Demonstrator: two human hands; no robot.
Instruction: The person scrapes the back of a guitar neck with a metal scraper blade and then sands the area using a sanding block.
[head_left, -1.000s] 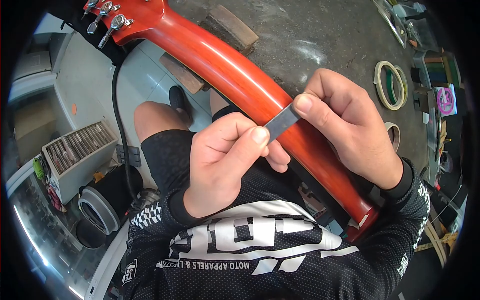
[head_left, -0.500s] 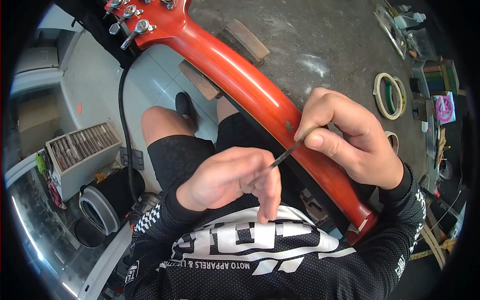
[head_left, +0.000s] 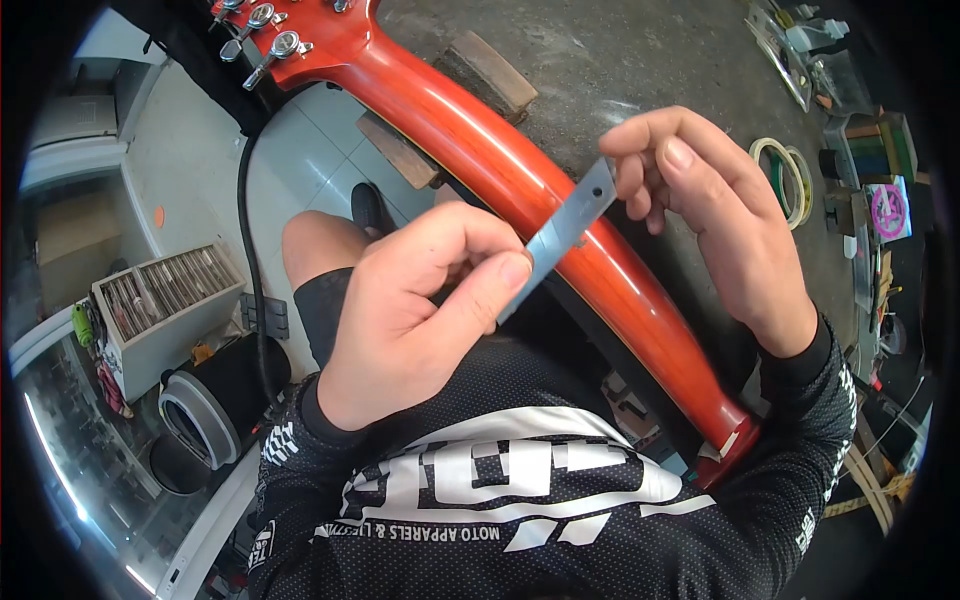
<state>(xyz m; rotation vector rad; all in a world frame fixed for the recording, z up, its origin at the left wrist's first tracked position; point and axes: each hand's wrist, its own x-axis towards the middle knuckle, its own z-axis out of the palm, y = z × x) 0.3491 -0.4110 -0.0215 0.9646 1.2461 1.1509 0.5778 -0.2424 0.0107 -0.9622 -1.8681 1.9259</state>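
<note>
A flat metal blade (head_left: 572,224) with a small hole near its upper end slants over the red guitar neck (head_left: 480,140). Thumb and fingers of my left hand (head_left: 420,310) pinch its lower part. My right hand (head_left: 705,200) is at the upper end, fingers curled but apart; nothing is gripped between them, and whether a fingertip touches the blade is unclear. Behind the blade, a small dark mark shows on the neck. The headstock with silver tuning pegs (head_left: 285,45) lies at the upper left.
Wooden blocks (head_left: 490,75) lie beside and under the neck. Tape rolls (head_left: 783,180) rest on the dark bench (head_left: 660,50) at the right, near a box of coloured blocks (head_left: 878,150). A slotted white box (head_left: 165,310) stands at the lower left.
The blade has turned from edge-on to its flat face. My left hand has closed on it, while my right hand has let go, opened and moved up.
</note>
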